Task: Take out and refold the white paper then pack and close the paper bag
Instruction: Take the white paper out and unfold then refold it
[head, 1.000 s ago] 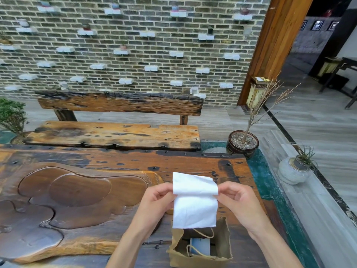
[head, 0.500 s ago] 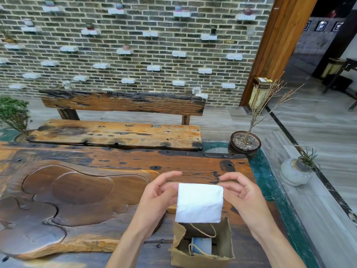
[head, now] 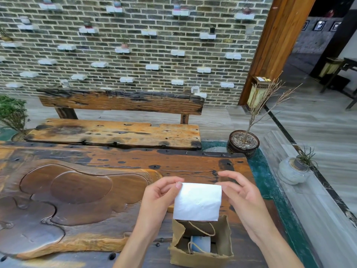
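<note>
We're pinching the folded paper with both hands, left and right, holding it above the open bag, presumably for packing.

Hands pinching folded white paper — above open paper bag

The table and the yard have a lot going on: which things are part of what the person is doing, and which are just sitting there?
Part of the job:
white paper, pinched by left hand and right hand
open paper bag

Just there:
bench
dark plant pot
pale round pot
green shrub
</note>
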Demonstrator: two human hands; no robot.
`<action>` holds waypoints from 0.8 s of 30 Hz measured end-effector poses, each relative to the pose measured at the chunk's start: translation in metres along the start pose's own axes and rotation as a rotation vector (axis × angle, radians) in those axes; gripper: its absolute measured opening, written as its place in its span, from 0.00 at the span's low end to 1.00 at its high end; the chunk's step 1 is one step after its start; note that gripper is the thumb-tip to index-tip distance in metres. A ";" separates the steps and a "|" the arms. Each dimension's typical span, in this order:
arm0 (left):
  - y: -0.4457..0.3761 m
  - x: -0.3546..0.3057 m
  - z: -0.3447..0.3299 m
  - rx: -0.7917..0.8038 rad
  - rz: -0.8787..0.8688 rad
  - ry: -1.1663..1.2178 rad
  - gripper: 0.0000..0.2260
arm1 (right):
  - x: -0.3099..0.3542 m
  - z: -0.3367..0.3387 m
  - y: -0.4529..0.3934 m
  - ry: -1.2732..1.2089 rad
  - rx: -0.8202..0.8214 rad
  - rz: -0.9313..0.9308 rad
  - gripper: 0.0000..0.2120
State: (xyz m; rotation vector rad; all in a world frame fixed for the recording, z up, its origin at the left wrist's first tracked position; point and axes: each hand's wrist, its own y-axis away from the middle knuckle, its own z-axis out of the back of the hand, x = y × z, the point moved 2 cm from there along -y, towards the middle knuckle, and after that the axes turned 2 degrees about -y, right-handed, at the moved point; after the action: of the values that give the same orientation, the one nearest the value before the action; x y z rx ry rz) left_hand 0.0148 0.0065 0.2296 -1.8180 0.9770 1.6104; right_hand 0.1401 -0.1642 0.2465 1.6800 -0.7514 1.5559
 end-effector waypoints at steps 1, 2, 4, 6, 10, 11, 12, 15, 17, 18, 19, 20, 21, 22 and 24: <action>0.000 0.000 0.000 -0.003 0.002 0.005 0.06 | -0.003 -0.002 -0.001 -0.088 -0.004 -0.051 0.10; 0.000 0.000 0.000 -0.005 0.004 0.009 0.06 | -0.006 -0.004 -0.001 -0.184 0.000 -0.114 0.12; 0.000 0.000 -0.001 -0.006 0.012 0.011 0.06 | -0.010 -0.009 -0.001 -0.248 0.027 -0.226 0.19; 0.000 0.000 -0.002 -0.009 0.022 0.013 0.05 | -0.013 -0.014 0.000 -0.174 0.078 -0.267 0.22; 0.000 0.002 -0.003 -0.012 0.043 0.041 0.05 | -0.015 -0.024 0.003 -0.058 0.064 -0.182 0.20; 0.000 0.002 -0.004 -0.014 0.047 0.056 0.05 | -0.014 -0.026 0.003 -0.047 0.038 -0.148 0.18; 0.001 0.002 -0.005 -0.017 0.054 0.069 0.07 | -0.013 -0.028 0.003 -0.043 0.016 -0.120 0.16; 0.003 0.002 -0.009 -0.017 0.086 0.100 0.13 | -0.010 -0.032 0.004 -0.048 -0.023 -0.051 0.14; 0.004 0.000 -0.014 -0.001 0.098 0.118 0.13 | -0.008 -0.033 0.004 -0.055 -0.041 0.004 0.13; 0.005 -0.001 -0.017 0.001 0.099 0.120 0.12 | -0.005 -0.034 0.005 -0.055 -0.051 0.031 0.12; 0.005 -0.003 -0.019 -0.004 0.094 0.118 0.12 | -0.002 -0.036 0.005 -0.057 -0.063 0.060 0.12; 0.005 -0.005 -0.022 -0.010 0.083 0.112 0.12 | 0.001 -0.037 0.005 -0.059 -0.078 0.088 0.11; 0.005 -0.008 -0.024 -0.016 0.064 0.108 0.12 | 0.006 -0.039 0.006 -0.055 -0.097 0.119 0.11; 0.005 -0.012 -0.027 -0.024 0.035 0.103 0.13 | 0.011 -0.040 0.006 -0.044 -0.117 0.149 0.11; 0.006 -0.022 -0.032 -0.050 -0.033 0.091 0.14 | 0.022 -0.044 0.007 -0.027 -0.149 0.212 0.10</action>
State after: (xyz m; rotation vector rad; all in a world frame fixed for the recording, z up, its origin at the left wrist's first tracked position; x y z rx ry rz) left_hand 0.0294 -0.0182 0.2573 -1.9457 0.9488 1.5567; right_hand 0.1109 -0.1313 0.2699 1.5549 -1.0625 1.5788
